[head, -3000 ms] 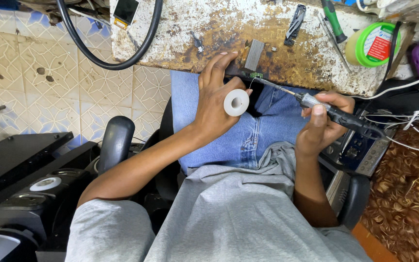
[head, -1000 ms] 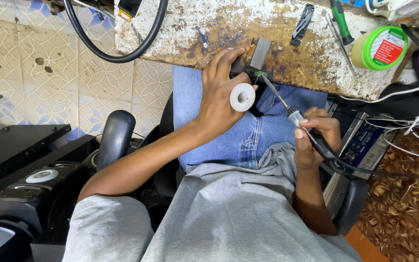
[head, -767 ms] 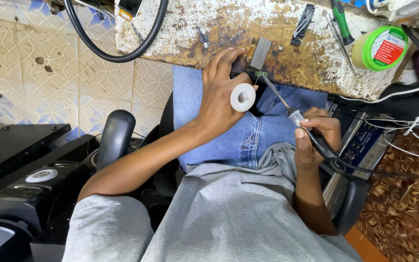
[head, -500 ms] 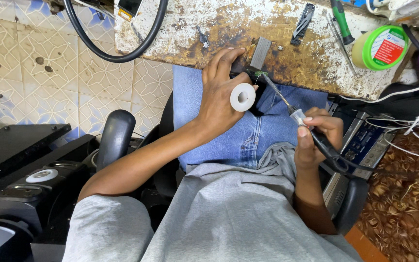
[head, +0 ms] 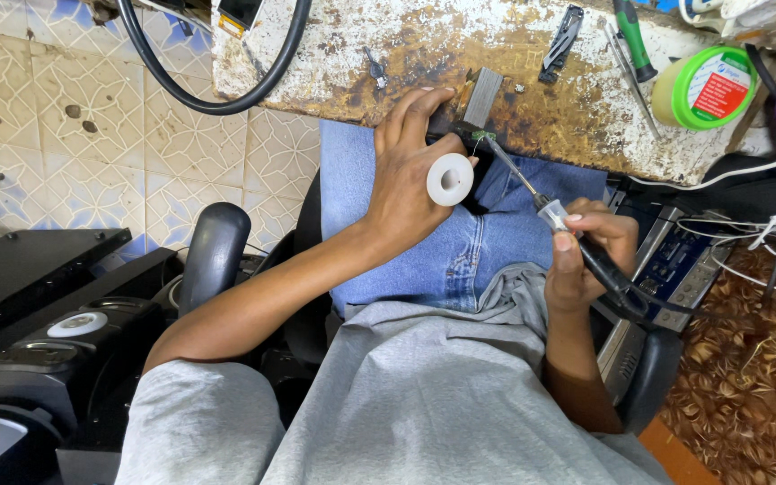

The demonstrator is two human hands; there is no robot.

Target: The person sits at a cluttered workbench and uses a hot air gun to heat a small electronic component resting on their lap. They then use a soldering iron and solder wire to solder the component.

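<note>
White plastic fills my left hand point(head: 406, 184): a small solder spool point(head: 450, 179), pinched at the bench point(head: 424, 45) edge. My right hand point(head: 590, 256) is wrapped around a soldering iron point(head: 577, 242), its tip touching a tiny green part point(head: 481, 136) there. Farther off lie a green-lidded tub point(head: 707, 87) and a screwdriver point(head: 630, 36).

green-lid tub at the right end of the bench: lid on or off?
On. The green lid sits flush over the tub, which lies tilted on the bench with its top facing the camera; no contents show.
</note>
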